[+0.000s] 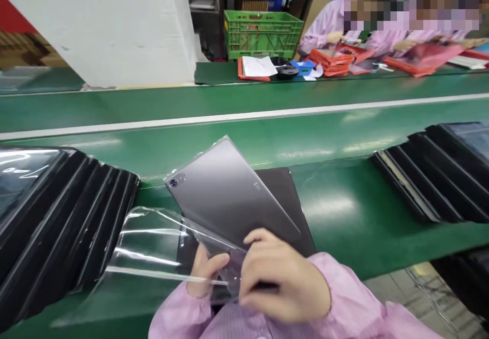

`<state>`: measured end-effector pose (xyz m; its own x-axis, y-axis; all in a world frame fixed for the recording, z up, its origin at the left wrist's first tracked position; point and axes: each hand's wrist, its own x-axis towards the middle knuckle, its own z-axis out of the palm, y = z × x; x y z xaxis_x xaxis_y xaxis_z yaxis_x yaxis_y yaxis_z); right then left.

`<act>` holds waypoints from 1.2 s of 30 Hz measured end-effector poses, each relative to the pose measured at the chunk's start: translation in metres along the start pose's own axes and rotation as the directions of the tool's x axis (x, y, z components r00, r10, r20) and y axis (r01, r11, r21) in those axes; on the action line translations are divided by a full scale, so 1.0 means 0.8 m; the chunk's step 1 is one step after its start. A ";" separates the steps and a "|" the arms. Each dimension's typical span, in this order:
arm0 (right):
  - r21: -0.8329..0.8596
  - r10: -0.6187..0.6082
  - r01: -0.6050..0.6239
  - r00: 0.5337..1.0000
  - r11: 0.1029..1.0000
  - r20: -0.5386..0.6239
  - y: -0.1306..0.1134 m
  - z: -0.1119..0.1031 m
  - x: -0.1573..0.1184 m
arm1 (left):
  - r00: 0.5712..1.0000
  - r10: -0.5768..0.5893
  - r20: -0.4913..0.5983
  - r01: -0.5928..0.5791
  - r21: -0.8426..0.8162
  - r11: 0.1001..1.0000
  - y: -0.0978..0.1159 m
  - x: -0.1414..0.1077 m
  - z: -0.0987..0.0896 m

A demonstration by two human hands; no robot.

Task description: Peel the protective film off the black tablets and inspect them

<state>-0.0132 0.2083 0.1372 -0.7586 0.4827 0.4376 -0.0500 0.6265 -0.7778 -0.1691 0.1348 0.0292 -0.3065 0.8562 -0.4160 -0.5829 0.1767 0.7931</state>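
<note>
At six o'clock, a slim grey metal tablet point(229, 191) sits tilted in a clear plastic bag point(153, 242), its far end sleeved, the loose flap apparently not yet closed. The left hand point(208, 270) pinches film and tablet between curled fingers; the right hand point(282, 278) grips the near edge, fingers bent closed. The tiny rear logo is unreadable.

On my feed the tablet point(229, 191) sits half in its plastic sleeve point(153, 242) above a flat case point(294, 196) on the bench point(244, 125), between a row of wrapped devices point(57, 216) on the left and another row point(435, 176) on the right; a crate point(263, 35) stands beyond the bench.
</note>
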 end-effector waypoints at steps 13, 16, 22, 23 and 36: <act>0.369 0.598 -0.471 0.634 0.801 -0.490 0.064 -0.012 -0.081 | 0.994 0.106 -0.007 -0.105 0.102 0.989 0.000 0.008 0.003; 0.489 0.693 -0.493 0.564 0.719 -0.450 0.067 0.009 -0.086 | 0.994 0.113 0.010 -0.113 0.197 0.974 -0.004 0.014 -0.001; 0.528 0.670 -0.416 0.523 0.740 -0.527 0.056 0.013 -0.087 | 0.991 0.133 -0.019 -0.129 0.140 0.982 -0.012 0.014 -0.004; 0.537 0.664 -0.396 0.513 0.745 -0.543 0.055 0.014 -0.088 | 0.991 0.132 -0.016 -0.128 0.125 0.984 -0.013 0.013 -0.004; 0.036 0.088 -0.379 0.121 0.925 -0.989 0.042 -0.043 -0.091 | 0.960 0.109 -0.258 -0.077 0.133 0.988 0.044 -0.006 -0.015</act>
<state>0.0629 0.2153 0.0943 0.5460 0.7187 0.4305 0.2179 0.3743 -0.9013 -0.1971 0.1311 0.0535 -0.5519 0.7161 -0.4274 -0.4523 0.1736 0.8748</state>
